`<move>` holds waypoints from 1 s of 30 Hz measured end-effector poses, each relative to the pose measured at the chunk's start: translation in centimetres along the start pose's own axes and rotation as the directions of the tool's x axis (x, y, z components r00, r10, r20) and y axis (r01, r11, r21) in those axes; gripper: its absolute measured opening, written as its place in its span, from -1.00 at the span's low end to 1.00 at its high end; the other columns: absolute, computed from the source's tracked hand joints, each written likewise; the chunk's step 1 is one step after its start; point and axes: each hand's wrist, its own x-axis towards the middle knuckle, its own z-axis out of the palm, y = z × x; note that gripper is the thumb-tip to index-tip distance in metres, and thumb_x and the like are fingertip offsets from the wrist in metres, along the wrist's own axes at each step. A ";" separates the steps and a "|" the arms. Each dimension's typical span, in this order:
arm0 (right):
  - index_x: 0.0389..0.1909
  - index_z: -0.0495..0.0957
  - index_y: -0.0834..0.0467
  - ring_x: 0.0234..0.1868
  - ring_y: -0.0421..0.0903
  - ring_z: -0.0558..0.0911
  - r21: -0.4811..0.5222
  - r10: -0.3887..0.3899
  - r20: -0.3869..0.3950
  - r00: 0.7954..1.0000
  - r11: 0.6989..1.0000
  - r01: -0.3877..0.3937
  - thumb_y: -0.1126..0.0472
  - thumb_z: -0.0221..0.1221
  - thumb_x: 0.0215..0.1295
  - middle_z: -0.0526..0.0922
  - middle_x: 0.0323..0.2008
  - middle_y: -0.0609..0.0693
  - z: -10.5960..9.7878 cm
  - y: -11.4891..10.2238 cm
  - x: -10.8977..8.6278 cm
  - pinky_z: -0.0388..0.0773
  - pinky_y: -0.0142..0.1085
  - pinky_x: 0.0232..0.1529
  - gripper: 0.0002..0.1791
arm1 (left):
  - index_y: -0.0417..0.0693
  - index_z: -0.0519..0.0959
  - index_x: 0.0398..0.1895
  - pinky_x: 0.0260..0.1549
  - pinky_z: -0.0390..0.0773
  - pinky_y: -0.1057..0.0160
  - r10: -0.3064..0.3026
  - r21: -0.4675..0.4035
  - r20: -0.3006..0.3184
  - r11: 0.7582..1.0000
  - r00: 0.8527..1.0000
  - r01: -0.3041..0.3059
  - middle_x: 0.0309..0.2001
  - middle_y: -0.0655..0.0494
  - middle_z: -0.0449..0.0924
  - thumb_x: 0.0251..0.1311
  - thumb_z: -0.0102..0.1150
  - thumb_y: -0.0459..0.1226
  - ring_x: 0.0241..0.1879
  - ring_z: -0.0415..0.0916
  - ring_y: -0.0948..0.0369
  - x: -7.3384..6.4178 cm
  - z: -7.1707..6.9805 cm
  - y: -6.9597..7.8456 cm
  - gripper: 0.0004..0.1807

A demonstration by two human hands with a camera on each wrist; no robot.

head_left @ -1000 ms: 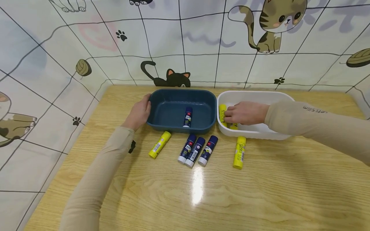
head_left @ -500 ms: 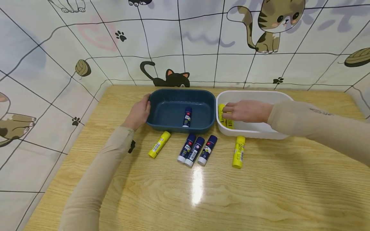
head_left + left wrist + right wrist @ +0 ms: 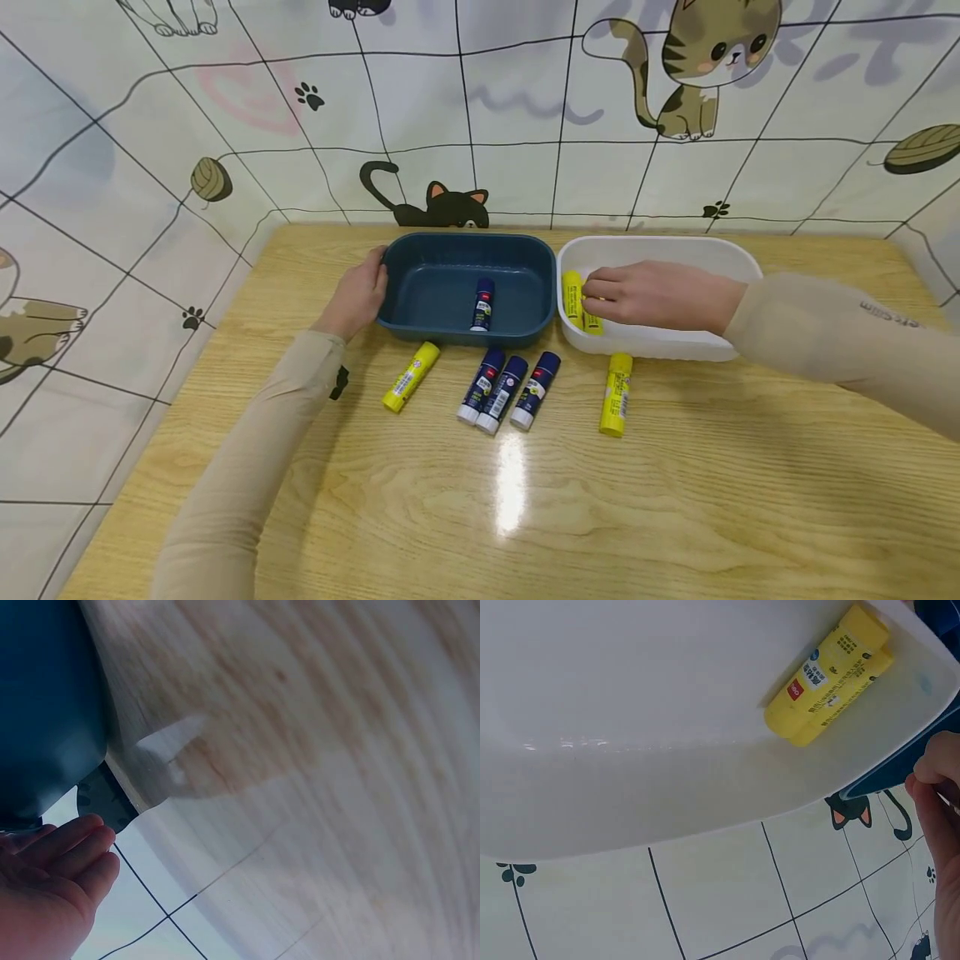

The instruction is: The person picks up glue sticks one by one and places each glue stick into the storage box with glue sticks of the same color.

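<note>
My left hand (image 3: pixel 354 293) rests against the left end of a dark blue bin (image 3: pixel 408 329); in the left wrist view its fingers (image 3: pixel 86 859) are loosely bent beside the bin wall, the thumb hidden. One navy glue stick (image 3: pixel 483 305) lies in that bin. My right hand (image 3: pixel 652 293) is over the white bin (image 3: pixel 678 348), fingers loosely curled, with nothing visible in them. Two yellow glue sticks (image 3: pixel 829 675) lie side by side at the white bin's left end, apart from the right fingers (image 3: pixel 930 814) in the right wrist view.
In front of the bins lie three navy glue sticks with white ends (image 3: pixel 501 395), a yellow glue stick (image 3: pixel 412 377) at left and another yellow glue stick (image 3: pixel 617 395) at right. The wooden table (image 3: pixel 375 508) meets a cat-printed wall covering (image 3: pixel 517 108).
The second yellow glue stick in the white bin has shifted left beside the first. My right hand has let go of it and drawn back slightly right. The left hand keeps its place.
</note>
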 end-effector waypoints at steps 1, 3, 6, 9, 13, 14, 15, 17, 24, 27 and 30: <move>-0.14 0.45 0.32 -0.06 0.08 0.52 -0.009 -0.006 -0.007 1.000 1.000 0.006 0.51 0.44 -0.11 0.52 -0.13 0.20 -0.2 -0.2 -0.1 0.59 -0.18 -0.13 -0.52 | -0.33 0.09 0.42 0.16 0.33 -0.12 -0.002 -0.001 0.001 1.000 1.000 0.002 0.23 -0.42 0.34 0.51 -0.36 -0.31 0.14 0.39 -0.26 0.0 0.0 0.0 -0.51; -0.15 0.45 0.32 -0.07 0.07 0.52 -0.015 -0.012 -0.014 1.000 1.000 0.011 0.50 0.45 -0.11 0.52 -0.15 0.19 -0.6 -0.5 -0.2 0.58 -0.18 -0.13 -0.52 | -0.32 0.09 0.43 0.16 0.33 -0.12 -0.004 -0.005 0.002 1.000 1.000 0.004 0.23 -0.42 0.34 0.51 -0.35 -0.30 0.14 0.40 -0.25 -0.1 0.0 0.0 -0.51; -0.16 0.44 0.31 -0.09 0.06 0.51 -0.019 -0.011 -0.031 0.999 1.000 0.011 0.48 0.46 -0.11 0.51 -0.16 0.17 -1.0 -0.9 -0.4 0.58 -0.19 -0.13 -0.52 | -0.32 0.08 0.43 0.16 0.33 -0.13 -0.009 -0.008 0.006 1.000 1.000 0.009 0.23 -0.42 0.34 0.51 -0.35 -0.30 0.14 0.40 -0.25 -0.1 -0.1 0.1 -0.50; -0.14 0.44 0.30 -0.10 0.06 0.51 -0.022 -0.010 -0.040 0.999 1.000 0.010 0.47 0.46 -0.11 0.52 -0.15 0.17 -1.4 -1.2 -0.6 0.58 -0.18 -0.11 -0.50 | -0.30 0.08 0.44 0.15 0.35 -0.13 -0.018 -0.007 0.011 1.000 1.000 0.018 0.22 -0.41 0.35 0.51 -0.35 -0.30 0.13 0.41 -0.24 -0.2 -0.1 0.0 -0.50; -0.13 0.44 0.30 -0.10 0.05 0.50 -0.030 -0.007 -0.055 0.998 1.000 0.005 0.46 0.47 -0.11 0.52 -0.14 0.16 -2.0 -1.6 -1.1 0.57 -0.18 -0.09 -0.49 | -0.30 0.07 0.44 0.14 0.36 -0.13 -0.021 -0.008 0.015 1.000 1.000 0.021 0.22 -0.42 0.36 0.51 -0.36 -0.30 0.12 0.42 -0.24 -0.1 -0.1 -0.1 -0.50; -0.13 0.44 0.30 -0.09 0.05 0.50 -0.031 -0.005 -0.061 0.998 1.000 0.003 0.45 0.47 -0.10 0.52 -0.13 0.16 -2.1 -1.7 -1.2 0.57 -0.17 -0.09 -0.49 | -0.30 0.07 0.44 0.14 0.36 -0.13 -0.021 -0.012 0.014 1.000 1.000 0.021 0.22 -0.42 0.36 0.51 -0.36 -0.30 0.12 0.42 -0.24 -0.1 -0.1 0.0 -0.50; -0.13 0.44 0.30 -0.10 0.05 0.50 -0.027 -0.001 -0.071 0.998 1.000 -0.001 0.45 0.47 -0.11 0.53 -0.13 0.16 -2.2 -1.8 -1.3 0.57 -0.17 -0.09 -0.49 | -0.30 0.07 0.44 0.14 0.36 -0.13 -0.020 -0.015 0.012 1.000 1.000 0.020 0.22 -0.42 0.36 0.51 -0.35 -0.30 0.12 0.41 -0.24 -0.1 -0.1 0.0 -0.50; -0.14 0.43 0.30 -0.10 0.04 0.50 -0.013 0.005 -0.094 0.996 1.000 -0.006 0.44 0.47 -0.11 0.53 -0.14 0.16 -2.4 -2.1 -1.5 0.57 -0.17 -0.09 -0.49 | -0.30 0.08 0.43 0.14 0.35 -0.14 -0.013 -0.014 0.006 1.000 1.000 0.013 0.21 -0.43 0.36 0.50 -0.36 -0.30 0.13 0.41 -0.26 -0.1 -0.2 0.1 -0.50; -0.12 0.41 0.27 -0.12 0.03 0.53 0.043 0.003 -0.181 0.983 0.999 0.005 0.44 0.51 -0.21 0.53 -0.15 0.13 -2.6 -3.4 -1.7 0.58 -0.17 -0.11 -0.40 | -0.30 0.07 0.43 0.12 0.37 -0.13 -0.019 0.000 0.008 1.000 1.000 0.019 0.17 -0.45 0.39 0.50 -0.35 -0.30 0.10 0.43 -0.26 0.0 -0.1 0.2 -0.50; -0.09 0.41 0.26 -0.12 0.02 0.55 0.061 0.000 -0.187 0.982 0.998 0.012 0.43 0.53 -0.23 0.54 -0.13 0.12 -2.5 -4.2 -1.8 0.59 -0.18 -0.12 -0.37 | -0.30 0.07 0.43 0.11 0.38 -0.14 -0.024 0.004 0.014 1.000 1.000 0.024 0.16 -0.45 0.39 0.50 -0.36 -0.30 0.09 0.44 -0.26 0.0 -0.1 0.2 -0.50; -0.08 0.44 0.24 -0.12 0.00 0.56 0.065 -0.003 -0.169 0.986 0.998 0.015 0.41 0.54 -0.24 0.55 -0.11 0.10 -2.3 -5.0 -1.8 0.60 -0.19 -0.13 -0.36 | -0.30 0.07 0.43 0.10 0.38 -0.15 -0.018 0.015 0.012 1.000 1.000 0.018 0.14 -0.46 0.40 0.50 -0.36 -0.30 0.07 0.44 -0.28 0.0 -0.1 0.3 -0.50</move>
